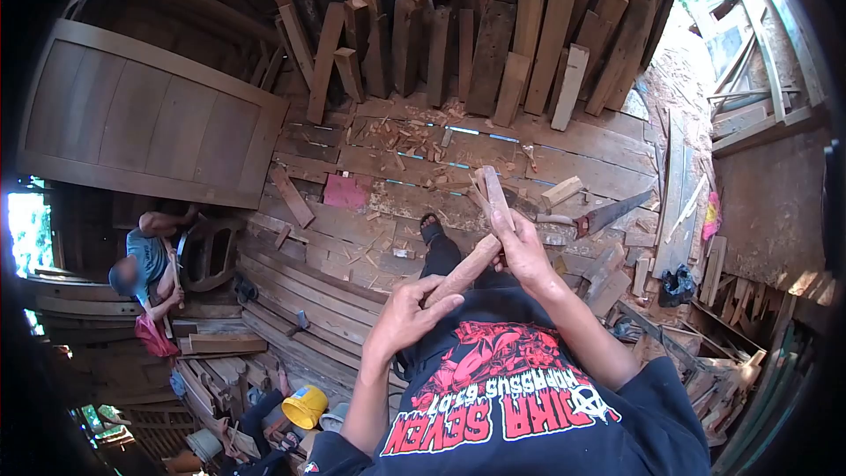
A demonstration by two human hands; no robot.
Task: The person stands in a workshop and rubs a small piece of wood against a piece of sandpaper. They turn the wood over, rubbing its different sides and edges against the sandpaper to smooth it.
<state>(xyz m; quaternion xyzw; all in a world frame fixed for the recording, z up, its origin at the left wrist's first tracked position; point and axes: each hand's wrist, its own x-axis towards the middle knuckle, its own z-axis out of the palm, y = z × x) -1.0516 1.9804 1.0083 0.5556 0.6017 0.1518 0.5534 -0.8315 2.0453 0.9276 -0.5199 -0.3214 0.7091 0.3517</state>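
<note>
My left hand [404, 316] is closed round the lower end of a rounded wooden stick [465, 271], which slants up to the right in front of my shirt. My right hand [526, 257] grips a flat, narrow wooden strip [499, 201] that points away from me. A thinner sliver of wood shows along the strip's left side at its far end. The stick's upper end meets the fingers of my right hand, where the contact with the strip is hidden.
A handsaw [612, 214] lies on the plank floor among shavings and offcuts. Upright timbers [493, 57] lean at the back. A panelled wooden door [141, 115] stands left. Below it a person [154, 269] works beside a wooden frame. A yellow bucket [304, 407] sits lower left.
</note>
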